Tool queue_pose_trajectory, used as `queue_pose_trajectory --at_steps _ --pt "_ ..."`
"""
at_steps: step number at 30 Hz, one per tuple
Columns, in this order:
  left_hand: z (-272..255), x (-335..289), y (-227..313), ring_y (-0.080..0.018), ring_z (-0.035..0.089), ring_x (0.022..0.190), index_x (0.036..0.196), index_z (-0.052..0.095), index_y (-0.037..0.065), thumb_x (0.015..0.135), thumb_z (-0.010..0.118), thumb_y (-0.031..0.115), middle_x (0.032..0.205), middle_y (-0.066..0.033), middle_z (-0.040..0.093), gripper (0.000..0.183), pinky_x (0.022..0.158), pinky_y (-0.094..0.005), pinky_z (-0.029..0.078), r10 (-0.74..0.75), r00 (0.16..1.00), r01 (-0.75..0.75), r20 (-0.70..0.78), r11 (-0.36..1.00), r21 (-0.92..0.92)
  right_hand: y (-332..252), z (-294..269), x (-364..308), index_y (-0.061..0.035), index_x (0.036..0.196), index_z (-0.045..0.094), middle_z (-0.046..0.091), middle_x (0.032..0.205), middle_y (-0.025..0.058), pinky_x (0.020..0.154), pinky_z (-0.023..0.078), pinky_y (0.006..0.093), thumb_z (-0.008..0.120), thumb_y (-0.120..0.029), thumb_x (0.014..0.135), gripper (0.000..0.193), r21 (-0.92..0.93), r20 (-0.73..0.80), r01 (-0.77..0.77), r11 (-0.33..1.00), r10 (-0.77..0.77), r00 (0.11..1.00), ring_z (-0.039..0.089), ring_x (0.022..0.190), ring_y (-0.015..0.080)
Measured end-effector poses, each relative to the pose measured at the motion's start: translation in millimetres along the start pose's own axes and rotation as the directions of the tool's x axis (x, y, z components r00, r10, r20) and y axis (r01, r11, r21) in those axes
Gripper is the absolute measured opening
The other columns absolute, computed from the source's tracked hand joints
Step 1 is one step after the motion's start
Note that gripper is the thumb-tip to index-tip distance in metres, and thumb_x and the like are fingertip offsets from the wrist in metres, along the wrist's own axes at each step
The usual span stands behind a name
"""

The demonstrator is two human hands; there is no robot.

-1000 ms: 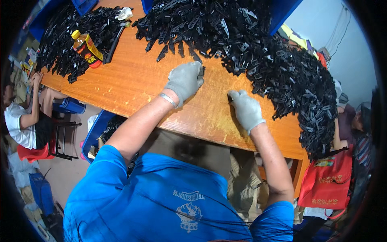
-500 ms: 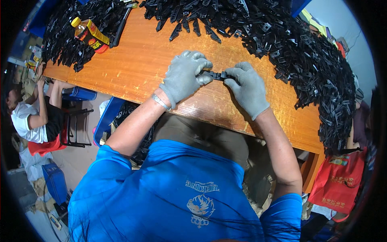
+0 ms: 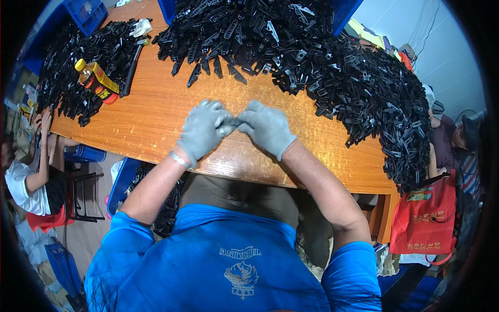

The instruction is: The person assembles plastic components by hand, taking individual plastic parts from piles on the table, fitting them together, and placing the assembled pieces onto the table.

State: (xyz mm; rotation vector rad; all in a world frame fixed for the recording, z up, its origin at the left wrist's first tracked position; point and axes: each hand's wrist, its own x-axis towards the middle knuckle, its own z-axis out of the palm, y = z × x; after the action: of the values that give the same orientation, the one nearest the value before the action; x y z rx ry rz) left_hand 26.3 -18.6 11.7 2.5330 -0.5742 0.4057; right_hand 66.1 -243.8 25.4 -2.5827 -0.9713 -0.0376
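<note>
In the head view, a scuffed orange-brown wooden table [image 3: 140, 122] bears a jumbled heap [image 3: 374, 99] of slim, glossy black pieces, curving from twelve round past three o'clock of the hands; a yellow-capped bottle [image 3: 99, 83] is between nine and ten o'clock. The left hand [image 3: 204, 131], in matte grey fabric, reaches in from seven o'clock, knuckles bent; the right hand [image 3: 269, 130], likewise gloved, comes from five. Their fingertips meet, pinching narrowly a small dark piece [image 3: 235, 122] between them, mostly hidden
</note>
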Motion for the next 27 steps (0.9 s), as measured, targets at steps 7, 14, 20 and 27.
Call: queue_pose_trajectory --at_steps 7,14,20,27 --pt "-143 -103 -51 -0.0344 0.069 0.104 0.108 0.072 0.008 0.086 0.077 0.007 0.103 -0.0126 0.071 0.022 0.093 -0.0441 0.055 -0.148 0.92 0.159 0.363 0.987 0.0 43 -20 -26 -0.0127 0.108 0.08 0.074 0.104 0.0104 0.087 0.059 0.0435 0.078 -0.023 0.092 0.018 0.138 -0.242 0.028 0.99 0.006 0.97 0.072 0.1 0.0331" --pt "-122 -61 -45 -0.0374 0.068 0.115 0.12 0.072 0.003 0.102 0.063 0.011 0.117 -0.0159 0.073 0.022 0.104 -0.0449 0.054 -0.215 0.973 0.217 0.079 0.976 -0.011 92 -51 26 -0.0114 0.129 0.076 0.069 0.128 0.0159 0.091 0.061 0.0478 0.078 -0.025 0.096 0.036 -0.115 -0.357 -0.337 0.934 0.278 0.892 0.074 0.108 0.0382" --pt "-15 74 -33 -0.0364 0.058 0.135 0.141 0.067 0.01 0.1 0.064 0.006 0.144 -0.0155 0.064 0.042 0.116 -0.0466 0.049 -0.041 0.999 0.04 0.018 0.997 0.07 91 -42 48 -0.0157 0.134 0.072 0.068 0.127 0.0163 0.093 0.06 0.0505 0.079 -0.024 0.095 0.04 -0.215 -0.204 -0.326 0.92 0.284 0.937 0.074 0.109 0.0402" --pt "9 111 -44 -0.0354 0.059 0.135 0.122 0.071 0.011 0.095 0.075 0.016 0.139 -0.0133 0.066 0.028 0.109 -0.0492 0.051 0.047 0.999 -0.048 0.013 0.941 0.334 87 -46 25 -0.0115 0.125 0.077 0.072 0.119 0.0148 0.095 0.059 0.0459 0.079 -0.013 0.091 0.034 0.025 -0.348 -0.082 0.996 0.085 0.934 0.072 0.107 0.0378"
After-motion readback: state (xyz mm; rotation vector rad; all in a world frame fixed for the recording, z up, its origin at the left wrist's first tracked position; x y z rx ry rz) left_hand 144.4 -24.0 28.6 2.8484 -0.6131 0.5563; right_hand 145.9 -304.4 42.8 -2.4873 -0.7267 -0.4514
